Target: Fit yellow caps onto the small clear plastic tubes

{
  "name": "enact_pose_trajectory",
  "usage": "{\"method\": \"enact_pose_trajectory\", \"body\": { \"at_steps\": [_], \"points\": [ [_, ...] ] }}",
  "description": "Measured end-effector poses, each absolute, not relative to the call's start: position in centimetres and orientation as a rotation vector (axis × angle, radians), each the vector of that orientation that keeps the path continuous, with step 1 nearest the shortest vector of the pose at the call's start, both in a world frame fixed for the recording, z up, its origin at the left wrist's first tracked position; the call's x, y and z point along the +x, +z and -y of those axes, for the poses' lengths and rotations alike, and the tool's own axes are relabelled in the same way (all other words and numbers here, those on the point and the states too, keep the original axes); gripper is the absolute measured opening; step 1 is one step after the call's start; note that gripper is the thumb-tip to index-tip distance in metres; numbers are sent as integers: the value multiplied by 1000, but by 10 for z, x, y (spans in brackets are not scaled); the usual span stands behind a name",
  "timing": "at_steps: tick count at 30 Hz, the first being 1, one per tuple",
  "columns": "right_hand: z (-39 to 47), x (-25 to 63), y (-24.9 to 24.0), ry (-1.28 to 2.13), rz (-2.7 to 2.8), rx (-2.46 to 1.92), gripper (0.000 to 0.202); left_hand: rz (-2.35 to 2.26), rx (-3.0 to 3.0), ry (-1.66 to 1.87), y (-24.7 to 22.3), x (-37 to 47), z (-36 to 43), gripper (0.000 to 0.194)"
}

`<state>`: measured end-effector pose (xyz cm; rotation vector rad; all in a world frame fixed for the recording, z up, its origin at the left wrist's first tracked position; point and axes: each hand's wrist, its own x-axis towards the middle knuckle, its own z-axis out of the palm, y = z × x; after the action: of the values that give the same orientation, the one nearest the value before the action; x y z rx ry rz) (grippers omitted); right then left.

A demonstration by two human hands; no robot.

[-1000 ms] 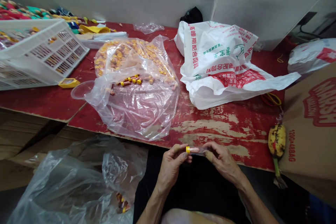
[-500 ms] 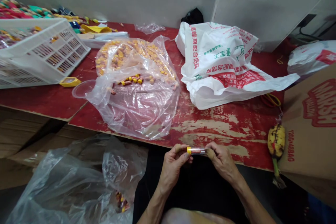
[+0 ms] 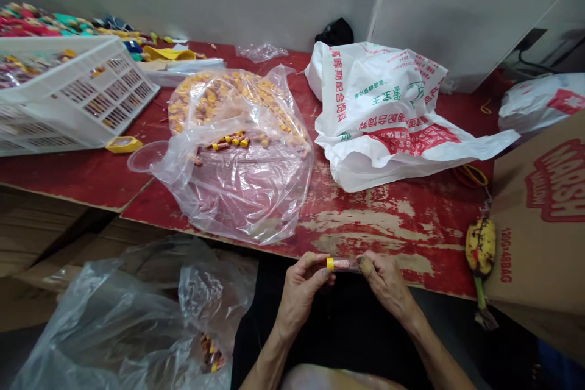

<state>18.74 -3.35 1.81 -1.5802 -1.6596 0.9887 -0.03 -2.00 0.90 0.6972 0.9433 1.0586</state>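
Observation:
A small clear tube with a yellow cap lies sideways between my two hands, just in front of the worn red table edge. My left hand pinches the capped end. My right hand grips the other end with its fingertips. Further back on the table, an open clear plastic bag holds several similar yellow-capped tubes. Below my left hand, a second clear bag contains a few more tubes.
A white slotted crate stands at the back left. A white printed plastic bag lies at the back right. A spotted banana rests beside a cardboard box at the right. A small yellow lid lies by the crate.
Both hands stay at the table's front edge with the tube between them. The fingers have shifted slightly on it, and the view has tilted a little.

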Motion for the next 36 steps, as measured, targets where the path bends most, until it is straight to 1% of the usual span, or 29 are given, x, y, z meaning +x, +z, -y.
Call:
{"method": "enact_pose_trajectory", "body": {
  "at_steps": [2, 4, 6, 9, 10, 11, 14, 15, 18, 22, 27, 30, 33, 36],
  "points": [
    [34, 187, 21, 1039, 1626, -1556, 33, -952, 704, 1058, 9, -1, 20, 23],
    [34, 188, 23, 1069, 1629, -1539, 32, -954, 719, 1047, 8, -1, 21, 23],
    [34, 189, 23, 1051, 1646, -1547, 35, -950, 743, 1036, 9, 0, 21, 23],
    [32, 189, 19, 963, 1648, -1575, 48, -947, 763, 1043, 12, 1, 21, 23],
    [32, 189, 18, 944, 1653, -1579, 50, -948, 767, 1050, 12, 1, 21, 23],
    [32, 189, 18, 942, 1662, -1577, 48, -953, 768, 1055, 13, 1, 21, 22],
    [32, 189, 22, 1015, 1686, -1544, 31, -969, 756, 1057, 12, 0, 21, 24],
    [32, 189, 24, 1042, 1692, -1532, 29, -970, 749, 1052, 11, -1, 21, 26],
    [31, 189, 27, 1048, 1722, -1523, 27, -965, 744, 1042, 6, -2, 21, 30],
    [31, 188, 25, 973, 1785, -1514, 32, -975, 755, 1039, 2, -2, 21, 25],
    [32, 187, 28, 927, 1819, -1391, 16, -960, 736, 1048, 0, -2, 23, 26],
    [32, 189, 31, 911, 1803, -1329, 14, -940, 741, 1033, 1, -2, 23, 25],
    [31, 190, 29, 957, 1780, -1381, 16, -931, 778, 1036, 2, -3, 23, 23],
    [30, 188, 21, 990, 1727, -1480, 30, -925, 778, 1035, 3, -4, 23, 23]
  ]
}}
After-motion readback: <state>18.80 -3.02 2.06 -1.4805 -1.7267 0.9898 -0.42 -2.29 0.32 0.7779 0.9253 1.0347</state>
